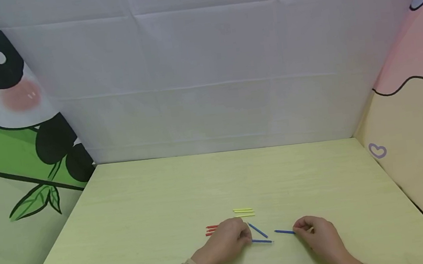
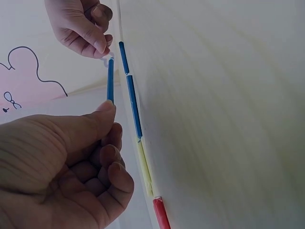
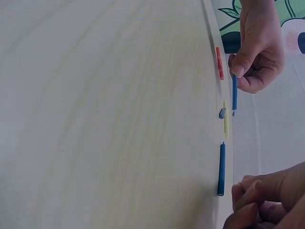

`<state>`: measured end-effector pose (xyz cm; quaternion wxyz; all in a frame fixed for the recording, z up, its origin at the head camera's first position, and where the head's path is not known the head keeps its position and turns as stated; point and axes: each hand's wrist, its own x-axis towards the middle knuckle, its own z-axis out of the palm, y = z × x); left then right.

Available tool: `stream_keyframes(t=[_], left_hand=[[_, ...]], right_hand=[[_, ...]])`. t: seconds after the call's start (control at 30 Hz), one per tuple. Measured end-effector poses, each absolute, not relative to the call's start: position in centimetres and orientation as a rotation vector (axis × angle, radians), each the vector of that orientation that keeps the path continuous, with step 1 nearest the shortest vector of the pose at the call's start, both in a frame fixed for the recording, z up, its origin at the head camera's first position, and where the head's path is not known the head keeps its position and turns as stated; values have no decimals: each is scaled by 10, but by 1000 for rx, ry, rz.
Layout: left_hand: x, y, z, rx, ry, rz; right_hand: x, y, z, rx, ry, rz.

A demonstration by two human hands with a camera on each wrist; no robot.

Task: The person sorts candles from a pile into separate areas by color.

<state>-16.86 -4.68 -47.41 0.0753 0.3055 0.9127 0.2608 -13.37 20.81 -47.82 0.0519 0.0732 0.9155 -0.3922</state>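
In the head view my left hand (image 1: 228, 240) pinches a thin blue candle (image 1: 262, 241) by its left end. From the left wrist, this blue candle (image 2: 110, 81) shows raised off the table, held between thumb and index finger. A second blue candle (image 1: 258, 230) lies slanted just beyond it. The third blue candle (image 1: 284, 231) lies farther right, under the fingertips of my right hand (image 1: 321, 237). The right wrist view shows a narrow gap between that candle (image 3: 221, 169) and the curled right fingers (image 3: 243, 210), which hold nothing visible.
Several yellow candles (image 1: 244, 212) lie in a row behind the left hand. Red candles (image 1: 210, 230) lie to its left, partly covered by it. The pale wooden table (image 1: 145, 202) is bordered by a white back wall (image 1: 208, 75) and cartoon-printed side panels (image 1: 417, 133).
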Motion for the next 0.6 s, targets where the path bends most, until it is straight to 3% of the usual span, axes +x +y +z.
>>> stream_keyframes(t=[0.6], left_hand=[[-171,-42,-477,916,2746,818]], right_hand=[[-128,205,-478,215,2780,-1168]])
